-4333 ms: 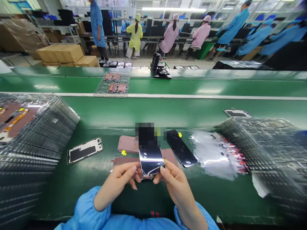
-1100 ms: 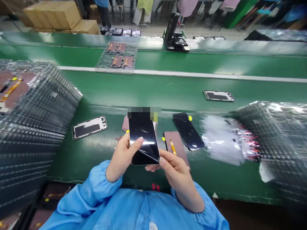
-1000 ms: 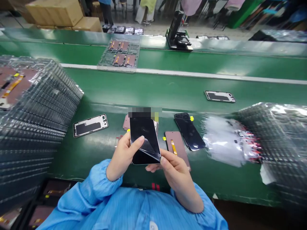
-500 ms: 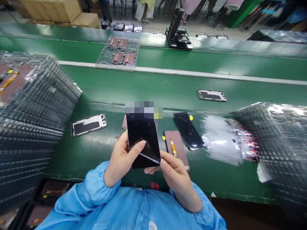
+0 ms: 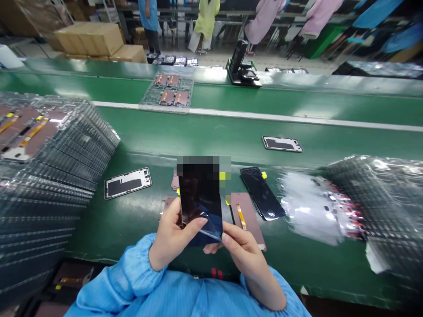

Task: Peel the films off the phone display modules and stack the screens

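Observation:
A glossy black phone screen is tilted up in front of me, its top end blurred out by mosaic. My left hand grips its left edge, thumb lying across the lower face. At the lower right corner, my right hand pinches a clear protective film, which stands off the lower part of the screen in a slanting fold. Right of the hands lies a brown-backed screen with an orange flex cable. Beyond it rest black screens with a yellow tab. More brown-backed parts are partly hidden behind my left hand.
Tall stacks of clear plastic trays stand at left and right. Clear film sheets lie before the right stack. Phone frames rest at left and on the green belt. A tray of screens and a black stand are farther back.
My view has tipped up, showing more of the far side. Both hands keep their hold; the film's fold at the lower end of the screen looks bluer and more see-through now.

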The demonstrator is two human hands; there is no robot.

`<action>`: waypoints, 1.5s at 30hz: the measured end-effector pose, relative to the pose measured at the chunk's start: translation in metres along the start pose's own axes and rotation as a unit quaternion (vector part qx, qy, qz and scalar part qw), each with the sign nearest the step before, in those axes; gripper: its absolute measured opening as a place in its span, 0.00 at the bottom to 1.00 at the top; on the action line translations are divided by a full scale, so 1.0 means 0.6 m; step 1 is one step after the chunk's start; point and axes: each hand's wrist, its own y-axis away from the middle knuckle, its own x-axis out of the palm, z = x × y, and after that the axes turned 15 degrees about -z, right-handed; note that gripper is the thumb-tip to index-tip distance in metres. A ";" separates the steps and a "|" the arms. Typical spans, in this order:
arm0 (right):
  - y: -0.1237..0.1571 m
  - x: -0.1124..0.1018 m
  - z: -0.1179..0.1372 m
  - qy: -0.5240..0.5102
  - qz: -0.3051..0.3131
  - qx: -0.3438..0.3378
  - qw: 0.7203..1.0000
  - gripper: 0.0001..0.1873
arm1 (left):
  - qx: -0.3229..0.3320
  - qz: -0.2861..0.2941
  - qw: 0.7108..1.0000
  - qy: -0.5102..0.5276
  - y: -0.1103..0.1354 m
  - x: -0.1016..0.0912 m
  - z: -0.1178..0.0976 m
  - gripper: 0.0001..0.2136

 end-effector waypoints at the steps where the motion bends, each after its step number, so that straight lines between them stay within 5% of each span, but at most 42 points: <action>1: -0.001 -0.002 -0.002 0.007 0.004 -0.001 1.000 0.19 | 0.003 0.004 1.000 -0.001 0.001 -0.001 0.003 0.12; 26: -0.009 -0.006 -0.016 -0.030 0.017 0.056 0.998 0.20 | -0.023 0.036 0.999 0.014 0.011 -0.003 -0.001 0.20; 31: -0.010 -0.008 -0.011 -0.022 -0.022 0.041 0.999 0.21 | -0.106 0.136 0.975 0.138 -0.004 -0.016 -0.008 0.33; 34: -0.009 -0.006 0.000 -0.005 -0.086 0.001 0.996 0.18 | -0.167 0.178 0.965 0.098 -0.020 -0.025 -0.013 0.23; 37: -0.011 0.002 0.014 0.004 -0.119 -0.026 0.992 0.17 | -0.150 0.166 0.975 0.014 -0.030 -0.027 -0.012 0.15; 45: -0.013 0.028 0.031 0.057 -0.159 -0.079 0.983 0.16 | -0.140 0.134 0.980 0.042 -0.017 -0.021 -0.002 0.14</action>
